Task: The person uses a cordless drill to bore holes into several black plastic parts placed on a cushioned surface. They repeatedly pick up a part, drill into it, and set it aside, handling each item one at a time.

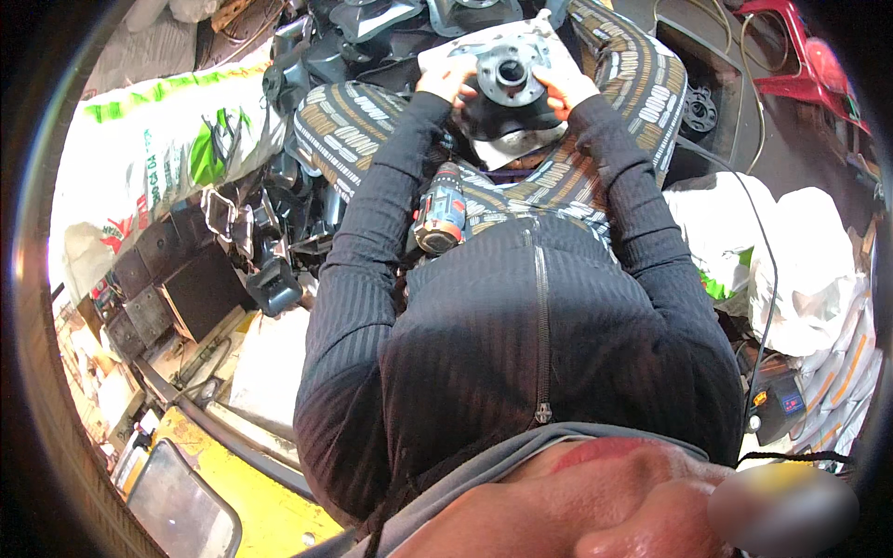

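In front of my lap is a round grey metal flange (pixel 503 91) with a dark central hole and holes around its rim. My left hand (pixel 453 80) grips its left side with bent fingers. At the opposite edge, my right hand (pixel 564 90) has its thumb and fingers on the rim. Behind and beneath the flange lies a pale, smudged sheet (pixel 553 46), with a glossy black piece (pixel 502 128) showing below; how they join is hidden. A cordless drill (pixel 440 216) rests on my lap beside my left forearm.
Several shaped black parts (pixel 372 19) are heaped ahead and to the left. A white-and-green sack (pixel 167 139) lies far left. Another round flanged part (pixel 698 109) sits right of my knee, near a red plastic frame (pixel 791 46). White bags (pixel 791 260) and a hanging cable (pixel 768 251) are at right.
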A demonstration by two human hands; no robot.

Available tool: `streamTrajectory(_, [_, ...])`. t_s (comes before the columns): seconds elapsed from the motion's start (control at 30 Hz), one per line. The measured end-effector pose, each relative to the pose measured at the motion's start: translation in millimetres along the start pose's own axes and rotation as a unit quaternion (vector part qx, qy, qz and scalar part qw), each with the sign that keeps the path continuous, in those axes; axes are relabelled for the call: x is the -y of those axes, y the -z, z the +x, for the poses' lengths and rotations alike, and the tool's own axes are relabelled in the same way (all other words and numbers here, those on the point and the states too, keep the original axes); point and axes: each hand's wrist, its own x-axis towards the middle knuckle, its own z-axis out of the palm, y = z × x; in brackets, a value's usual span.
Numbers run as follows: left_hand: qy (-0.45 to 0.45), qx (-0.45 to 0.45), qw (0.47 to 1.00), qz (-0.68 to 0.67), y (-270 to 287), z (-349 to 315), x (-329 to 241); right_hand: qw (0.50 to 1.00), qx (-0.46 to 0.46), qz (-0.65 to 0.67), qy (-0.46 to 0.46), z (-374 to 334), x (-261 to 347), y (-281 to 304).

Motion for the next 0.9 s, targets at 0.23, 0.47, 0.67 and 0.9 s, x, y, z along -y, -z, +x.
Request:
streamTrajectory(0.23, [-0.036,0.03,0.999,0.001,-21,6,31,0.986,-0.082,-0.132,0.062,25,-18,6])
streamTrajectory(0.47, [-0.058,0.028,0.986,0.155,-8,23,30,0.933,-0.093,-0.342,0.068,25,-25,8])
streamTrajectory(0.67, [-0.093,0.02,0.971,0.218,-7,36,25,0.886,-0.134,-0.421,0.14,13,-32,6])
streamTrajectory(0.9, [-0.192,0.002,0.954,0.232,-6,39,29,0.947,0.149,0.283,0.018,11,-15,39])
